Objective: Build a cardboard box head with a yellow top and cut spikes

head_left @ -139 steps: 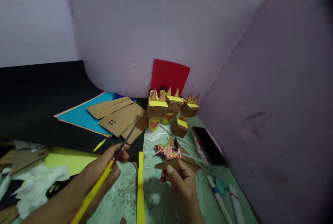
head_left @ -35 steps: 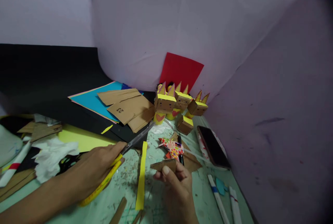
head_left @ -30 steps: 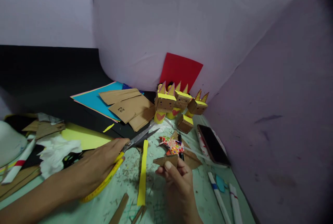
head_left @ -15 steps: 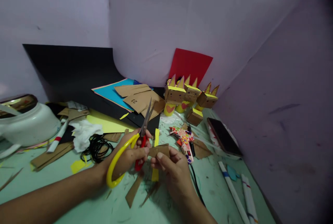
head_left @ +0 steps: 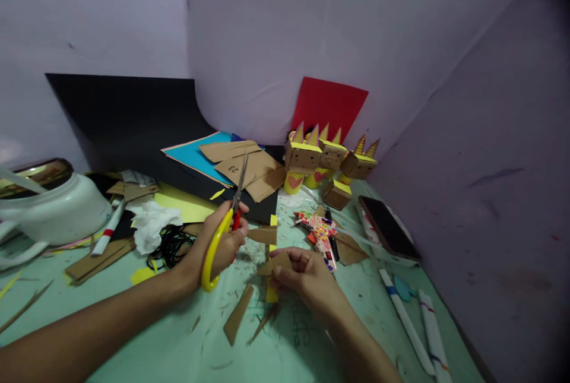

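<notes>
My left hand grips yellow-handled scissors, blades pointing up and away. A brown cardboard piece sticks out just right of that hand; whether the fingers pinch it I cannot tell. My right hand holds a second small cardboard piece low over the green mat. A yellow paper strip lies under the hands. Cardboard offcuts lie in front.
Three cardboard box figures with yellow tops stand at the back before a red sheet. A phone, patterned paper piece, white rolled tubes, cardboard stack, tissue, black cord and white pot surround.
The scissors rose from lying flat to upright in my left hand. The cardboard now shows as two pieces, one by each hand. The view shifted left, revealing the white pot.
</notes>
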Demonstrator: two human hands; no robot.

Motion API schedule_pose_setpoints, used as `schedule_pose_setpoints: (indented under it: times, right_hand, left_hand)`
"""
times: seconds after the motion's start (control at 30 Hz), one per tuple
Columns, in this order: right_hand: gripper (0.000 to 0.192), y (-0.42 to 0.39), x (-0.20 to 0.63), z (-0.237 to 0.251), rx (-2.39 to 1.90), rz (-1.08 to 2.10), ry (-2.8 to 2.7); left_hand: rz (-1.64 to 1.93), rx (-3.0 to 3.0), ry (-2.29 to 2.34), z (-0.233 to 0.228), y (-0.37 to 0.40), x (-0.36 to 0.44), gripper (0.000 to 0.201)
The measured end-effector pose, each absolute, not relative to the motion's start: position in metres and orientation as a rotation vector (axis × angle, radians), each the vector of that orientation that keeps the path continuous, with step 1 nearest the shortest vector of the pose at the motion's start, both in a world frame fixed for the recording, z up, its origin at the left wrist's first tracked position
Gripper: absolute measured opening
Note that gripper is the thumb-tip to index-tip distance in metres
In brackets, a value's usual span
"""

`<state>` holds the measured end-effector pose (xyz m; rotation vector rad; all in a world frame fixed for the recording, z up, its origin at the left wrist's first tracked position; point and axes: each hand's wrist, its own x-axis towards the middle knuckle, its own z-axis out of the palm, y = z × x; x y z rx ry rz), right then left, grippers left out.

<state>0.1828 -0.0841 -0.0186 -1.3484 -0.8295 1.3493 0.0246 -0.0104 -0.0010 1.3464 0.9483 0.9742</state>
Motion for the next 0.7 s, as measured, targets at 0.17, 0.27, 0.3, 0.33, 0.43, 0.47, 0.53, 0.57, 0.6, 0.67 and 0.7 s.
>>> schedule_pose_setpoints:
  times: [0.17, 0.27, 0.3, 0.33, 0.43, 0.47, 0.53, 0.57, 0.6, 0.67, 0.7]
  right_hand:
    - [0.023, -0.085, 0.2, -0.01, -1.641, 0.888, -1.025]
    - [0.03, -0.087, 0.198, -0.005, -1.565, 0.825, -0.929]
    - [0.033, -0.088, 0.194, -0.005, -1.496, 0.896, -0.893]
    - [0.035, -0.089, 0.19, -0.005, -1.418, 0.996, -0.86]
    - [0.032, -0.09, 0.176, -0.011, -1.22, 1.253, -0.741]
    - [0.03, -0.09, 0.172, -0.014, -1.188, 1.284, -0.704]
    - [0.027, -0.089, 0.166, -0.018, -1.15, 1.296, -0.649]
    - [0.026, -0.089, 0.164, -0.019, -1.129, 1.289, -0.62]
    - [0.026, -0.088, 0.164, -0.019, -1.105, 1.277, -0.586]
    - [0.025, -0.086, 0.166, -0.016, -1.061, 1.243, -0.503]
    - [0.025, -0.086, 0.168, -0.014, -1.044, 1.219, -0.454]
  left_hand:
    - [0.941, 1.033, 0.922, -0.003, -0.008, 0.029, 0.042]
    - [0.925, 1.006, 0.883, -0.003, -0.015, 0.032, 0.045]
    - [0.928, 1.004, 0.873, -0.002, -0.019, 0.033, 0.045]
    - [0.925, 1.011, 0.864, -0.001, -0.023, 0.034, 0.045]
    - [0.917, 1.109, 0.841, 0.001, -0.033, 0.035, 0.04]
    - [0.914, 1.157, 0.832, 0.001, -0.036, 0.036, 0.037]
    - [0.892, 1.243, 0.809, -0.001, -0.039, 0.036, 0.031]
    - [0.869, 1.276, 0.804, -0.002, -0.039, 0.036, 0.03]
    - [0.837, 1.306, 0.808, -0.004, -0.039, 0.036, 0.028]
    - [0.769, 1.375, 0.829, -0.006, -0.036, 0.033, 0.027]
    - [0.735, 1.426, 0.837, -0.005, -0.034, 0.031, 0.026]
